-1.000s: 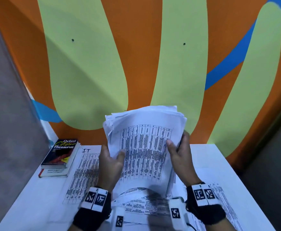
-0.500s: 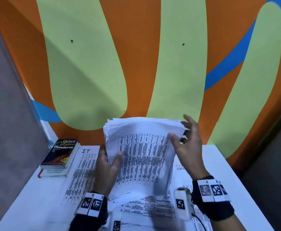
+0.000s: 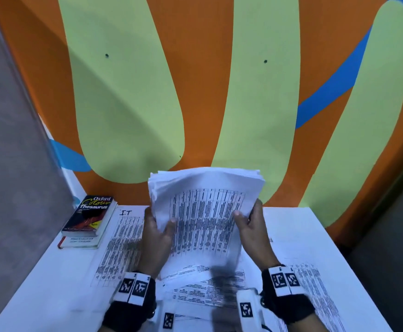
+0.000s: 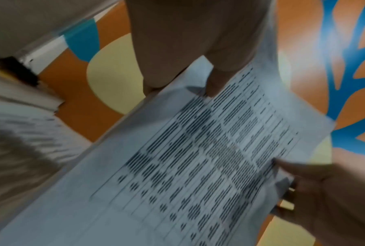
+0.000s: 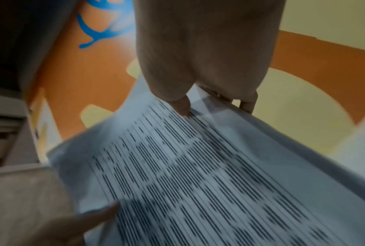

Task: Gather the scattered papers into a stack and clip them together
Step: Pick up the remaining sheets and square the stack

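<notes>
Nearest the camera, loose white printed sheets [image 3: 210,293] are lying overlapped on the white rectangular table [image 3: 320,236]. Above them the left hand [image 3: 156,238] is gripping the left edge of a thick stack of white printed table pages [image 3: 205,216], thumb on the front, fingers behind. The right hand [image 3: 253,226] is pinching the right edge likewise. The stack is standing nearly upright over the table's middle. Farther left, a black Oxford Thesaurus paperback [image 3: 89,215] is lying on another book, beside the orange, green and blue painted wall [image 3: 202,80].
</notes>
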A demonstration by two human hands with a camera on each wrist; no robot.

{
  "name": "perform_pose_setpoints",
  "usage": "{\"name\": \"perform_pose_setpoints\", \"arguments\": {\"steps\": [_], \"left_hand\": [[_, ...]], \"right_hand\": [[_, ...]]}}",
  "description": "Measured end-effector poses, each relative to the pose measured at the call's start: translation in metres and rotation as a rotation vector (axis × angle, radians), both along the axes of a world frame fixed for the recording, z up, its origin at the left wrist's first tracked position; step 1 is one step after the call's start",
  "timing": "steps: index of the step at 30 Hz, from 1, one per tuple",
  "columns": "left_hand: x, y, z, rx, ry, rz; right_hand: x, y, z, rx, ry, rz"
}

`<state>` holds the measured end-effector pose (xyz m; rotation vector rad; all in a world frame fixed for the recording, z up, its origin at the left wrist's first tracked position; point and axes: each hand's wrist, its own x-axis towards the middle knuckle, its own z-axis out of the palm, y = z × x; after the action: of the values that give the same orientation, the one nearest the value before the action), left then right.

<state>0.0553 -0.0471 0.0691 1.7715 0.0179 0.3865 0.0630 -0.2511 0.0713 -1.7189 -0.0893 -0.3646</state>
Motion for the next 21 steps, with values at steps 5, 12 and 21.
{"name": "perform_pose_setpoints", "arguments": {"steps": [5,12,21], "left_hand": [[0.004,-0.001,0.003,-0.004,0.003,0.080],[-0.004,0.020,-0.016,-0.032,0.105,-0.108],[-0.032,0.095,0.036,0.315,-0.106,0.142]], "right_hand": [[0.000,0.012,0.001,-0.058,-0.061,-0.112],[-0.003,0.007,-0.013,-0.010,0.006,-0.075],[0.049,0.070,-0.007,0.070,0.084,-0.191]]}}
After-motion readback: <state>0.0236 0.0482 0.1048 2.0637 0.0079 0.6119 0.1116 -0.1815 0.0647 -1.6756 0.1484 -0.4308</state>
